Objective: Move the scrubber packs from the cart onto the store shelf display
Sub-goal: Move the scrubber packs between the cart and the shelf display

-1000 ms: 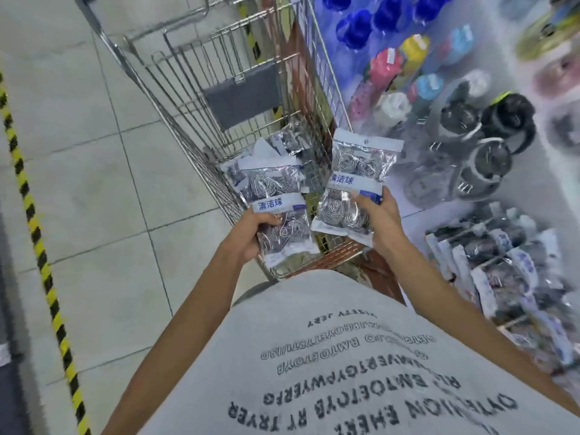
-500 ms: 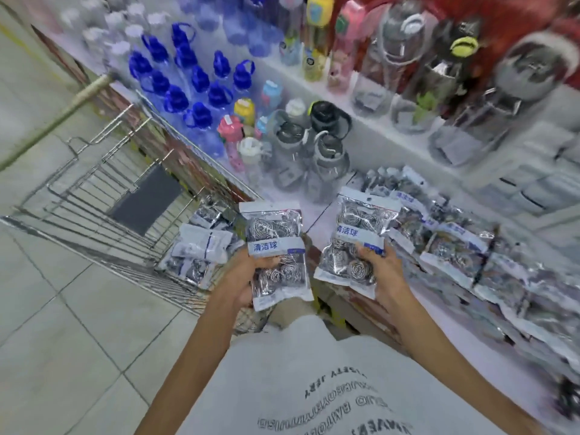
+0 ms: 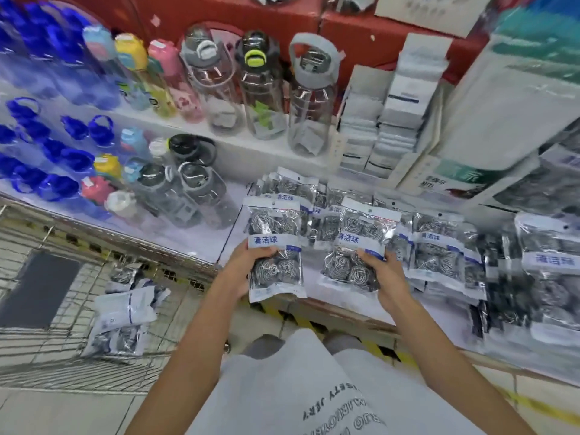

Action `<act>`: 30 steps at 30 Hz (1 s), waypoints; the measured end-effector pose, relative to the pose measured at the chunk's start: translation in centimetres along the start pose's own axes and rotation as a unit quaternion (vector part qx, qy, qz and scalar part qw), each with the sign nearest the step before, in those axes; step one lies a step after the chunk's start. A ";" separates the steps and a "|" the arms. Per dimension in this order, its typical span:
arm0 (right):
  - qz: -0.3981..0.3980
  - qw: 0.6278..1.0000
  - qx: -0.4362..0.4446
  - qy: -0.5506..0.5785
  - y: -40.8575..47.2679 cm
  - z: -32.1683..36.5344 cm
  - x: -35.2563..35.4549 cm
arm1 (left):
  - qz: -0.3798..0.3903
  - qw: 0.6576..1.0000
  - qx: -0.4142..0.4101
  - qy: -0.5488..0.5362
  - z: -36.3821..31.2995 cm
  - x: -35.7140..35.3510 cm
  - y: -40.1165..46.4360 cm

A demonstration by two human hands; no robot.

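My left hand (image 3: 241, 265) grips one clear scrubber pack (image 3: 274, 246) of steel-wool balls with a blue label, held upright over the front edge of the white shelf (image 3: 219, 243). My right hand (image 3: 387, 276) grips a second scrubber pack (image 3: 357, 246) just to the right, above the packs lying on the shelf. Several more scrubber packs (image 3: 439, 249) lie overlapping on the shelf behind and to the right of my hands. A few scrubber packs (image 3: 122, 315) remain in the wire cart (image 3: 56, 356) at lower left.
Clear and coloured water bottles (image 3: 194, 196) stand on the shelf left of the packs, with taller bottles (image 3: 310, 98) on the step above. Stacked white packets (image 3: 392, 120) and large boxed goods (image 3: 508, 105) fill the right. A yellow-black striped edge (image 3: 298, 318) runs below the shelf.
I have turned from the cart to face the shelf. Both hands carried their packs right and forward, from over the cart to over the shelf's front edge.
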State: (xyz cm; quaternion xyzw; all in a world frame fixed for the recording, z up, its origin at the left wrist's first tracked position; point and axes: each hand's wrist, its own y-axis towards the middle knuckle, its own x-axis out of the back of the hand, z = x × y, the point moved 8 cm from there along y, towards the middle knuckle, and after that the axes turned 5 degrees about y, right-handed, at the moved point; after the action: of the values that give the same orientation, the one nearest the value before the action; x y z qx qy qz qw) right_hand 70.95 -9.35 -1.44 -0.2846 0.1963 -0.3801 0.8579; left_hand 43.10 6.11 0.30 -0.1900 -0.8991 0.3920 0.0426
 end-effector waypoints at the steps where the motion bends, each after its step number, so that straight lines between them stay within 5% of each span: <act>1: -0.006 1.000 0.002 -0.005 0.4 0.5 0.6 | 0.003 1.000 -0.005 0.010 -0.6 -1.1 0.5; 14: -0.087 0.988 -0.001 -0.124 7.7 5.0 2.2 | 0.025 0.986 0.087 0.140 -5.7 -8.5 10.2; 22: -0.139 0.979 -0.009 -0.148 9.8 6.0 1.4 | -0.010 0.976 0.019 0.215 -8.4 -8.5 15.3; 30: -0.154 0.967 0.010 -0.203 10.3 6.6 0.9 | -0.047 0.930 -0.067 0.359 -10.4 -9.0 17.0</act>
State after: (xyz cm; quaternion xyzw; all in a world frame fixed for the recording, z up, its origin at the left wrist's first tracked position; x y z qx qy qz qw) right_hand 80.71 -2.11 -3.05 -0.3743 -0.0317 -0.4433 0.8139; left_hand 58.99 20.46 -4.19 -0.2776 -0.8558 0.2343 0.3683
